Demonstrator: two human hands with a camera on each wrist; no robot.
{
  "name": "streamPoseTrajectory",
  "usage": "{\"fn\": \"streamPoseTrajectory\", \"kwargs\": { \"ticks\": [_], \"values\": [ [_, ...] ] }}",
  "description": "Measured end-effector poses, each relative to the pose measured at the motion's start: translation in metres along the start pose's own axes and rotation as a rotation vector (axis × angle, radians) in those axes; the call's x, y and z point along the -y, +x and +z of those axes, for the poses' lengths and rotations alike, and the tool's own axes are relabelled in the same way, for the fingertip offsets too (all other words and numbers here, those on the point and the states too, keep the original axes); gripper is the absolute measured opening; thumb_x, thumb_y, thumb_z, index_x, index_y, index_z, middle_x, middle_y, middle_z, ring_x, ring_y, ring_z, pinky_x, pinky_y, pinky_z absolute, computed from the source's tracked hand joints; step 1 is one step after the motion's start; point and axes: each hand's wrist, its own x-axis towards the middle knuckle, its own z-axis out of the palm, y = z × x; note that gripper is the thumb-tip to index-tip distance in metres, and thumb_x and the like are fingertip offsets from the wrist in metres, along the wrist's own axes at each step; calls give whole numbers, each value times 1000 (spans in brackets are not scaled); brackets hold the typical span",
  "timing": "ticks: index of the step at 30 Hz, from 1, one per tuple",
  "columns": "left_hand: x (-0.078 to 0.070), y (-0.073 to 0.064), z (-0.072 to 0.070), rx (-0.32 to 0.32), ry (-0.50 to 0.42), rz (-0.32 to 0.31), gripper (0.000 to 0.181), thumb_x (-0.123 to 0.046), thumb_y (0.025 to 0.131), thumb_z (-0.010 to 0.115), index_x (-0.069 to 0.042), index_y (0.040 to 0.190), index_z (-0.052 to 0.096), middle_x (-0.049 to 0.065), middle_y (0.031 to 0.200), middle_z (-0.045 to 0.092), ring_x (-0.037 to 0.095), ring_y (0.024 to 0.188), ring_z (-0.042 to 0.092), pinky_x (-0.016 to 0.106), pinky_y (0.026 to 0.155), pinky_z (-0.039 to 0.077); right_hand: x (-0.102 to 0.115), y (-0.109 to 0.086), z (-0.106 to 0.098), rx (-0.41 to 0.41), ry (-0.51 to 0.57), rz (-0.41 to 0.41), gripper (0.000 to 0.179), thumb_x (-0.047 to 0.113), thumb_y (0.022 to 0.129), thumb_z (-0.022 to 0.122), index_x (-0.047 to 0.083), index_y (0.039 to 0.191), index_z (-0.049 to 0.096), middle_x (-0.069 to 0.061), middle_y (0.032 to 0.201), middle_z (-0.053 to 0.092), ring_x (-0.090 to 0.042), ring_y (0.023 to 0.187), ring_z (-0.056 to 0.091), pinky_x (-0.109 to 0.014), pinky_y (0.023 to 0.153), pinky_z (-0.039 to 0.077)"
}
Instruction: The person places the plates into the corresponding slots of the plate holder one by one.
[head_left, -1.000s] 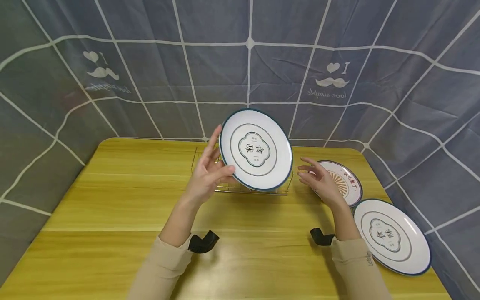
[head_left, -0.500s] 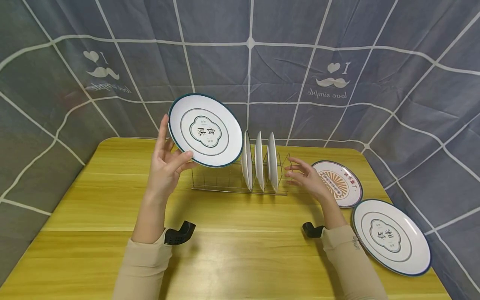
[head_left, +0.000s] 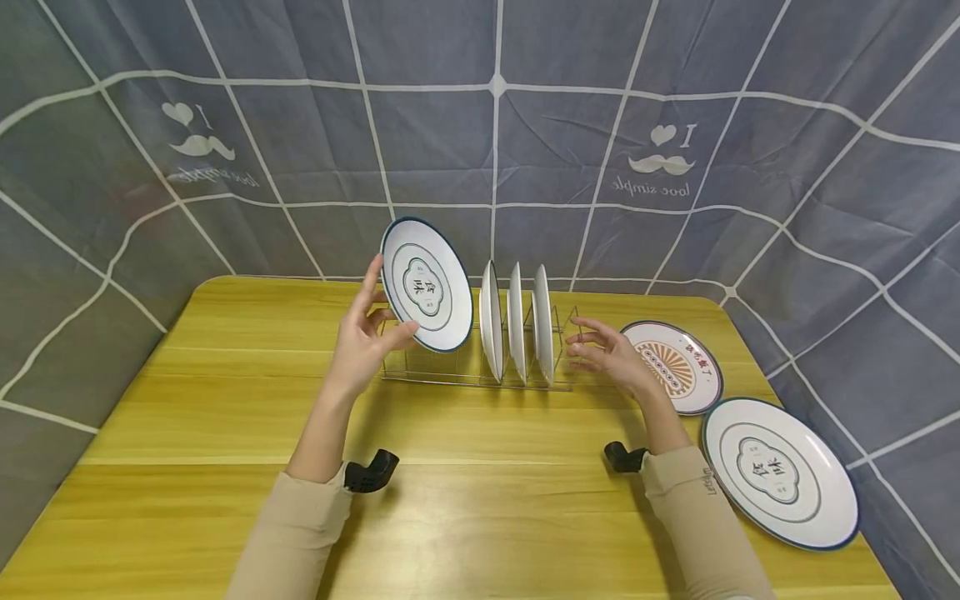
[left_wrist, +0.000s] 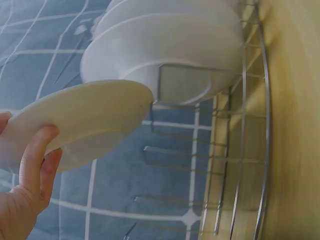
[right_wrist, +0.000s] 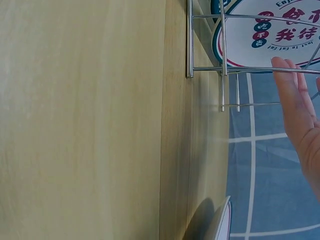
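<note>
My left hand (head_left: 362, 333) holds a white plate (head_left: 429, 287) with a dark blue rim, thumb on its front and fingers behind. The plate is tilted above the left part of a wire dish rack (left_wrist: 265, 100). Its pale underside shows in the left wrist view. Three plates stand on edge in the rack's right part, the leftmost plate (head_left: 491, 325) nearest the held one. My right hand (head_left: 618, 358) is at the rack's right end, fingers loosely extended, fingertips right at the end wires and gripping nothing.
On the wooden table (head_left: 480, 517), a plate with an orange sunburst (head_left: 678, 371) lies right of the rack. A larger blue-rimmed plate (head_left: 813, 454) lies nearer the front right. A grey curtain with white lines (head_left: 442, 142) hangs behind the table.
My left hand has carried the plate left from in front of the rack, then lower and slightly right, turning it more edge-on. My right hand has moved left to the rack's end.
</note>
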Motion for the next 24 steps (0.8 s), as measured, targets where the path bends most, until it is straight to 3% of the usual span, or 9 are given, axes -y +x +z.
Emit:
{"fn": "streamPoseTrajectory", "kwargs": {
  "ticks": [4, 7, 12, 15, 21, 24],
  "values": [
    [7, 4, 11, 45, 126, 19, 87, 15, 75, 63, -20, 146, 25, 16, 113, 45, 22, 88, 51, 23, 64, 56, 0, 0, 0, -2, -3, 3, 60, 6, 90, 56, -1, 141, 27, -15, 112, 48, -23, 97, 60, -52, 91, 44],
    [10, 8, 19, 67, 207, 39, 84, 12, 75, 65, -18, 144, 30, 19, 118, 45, 30, 90, 50, 25, 69, 54, -1, 1, -1, -1, -5, 5, 59, 7, 91, 55, -3, 141, 26, -22, 116, 46, -24, 97, 60, -51, 91, 44],
    [15, 10, 33, 78, 320, 73, 81, 6, 72, 70, -18, 142, 36, 19, 111, 50, 33, 91, 54, 40, 82, 49, -1, 1, 0, -4, 14, 21, 57, 5, 91, 54, -1, 141, 27, -32, 125, 38, -25, 100, 59, -51, 93, 43],
    [21, 10, 40, 86, 361, 49, 80, 3, 72, 71, -22, 141, 38, 18, 107, 50, 33, 90, 55, 43, 77, 51, -1, 1, 0, -8, 20, 30, 57, 5, 91, 54, 0, 141, 27, -32, 124, 38, -25, 101, 58, -51, 94, 42],
    [36, 10, 49, 81, 396, -12, 77, 2, 74, 71, -16, 141, 37, 20, 109, 47, 34, 92, 54, 28, 61, 51, -2, 1, -1, -1, 18, 23, 59, 6, 91, 54, -3, 141, 25, -34, 124, 37, -27, 101, 58, -53, 94, 41],
    [31, 8, 54, 76, 394, -15, 74, 5, 75, 68, -10, 140, 38, 22, 106, 46, 38, 92, 52, 26, 60, 49, -2, 1, -1, -5, 10, 18, 59, 6, 91, 55, -3, 141, 25, -34, 123, 38, -26, 100, 58, -53, 93, 42]
  ]
}}
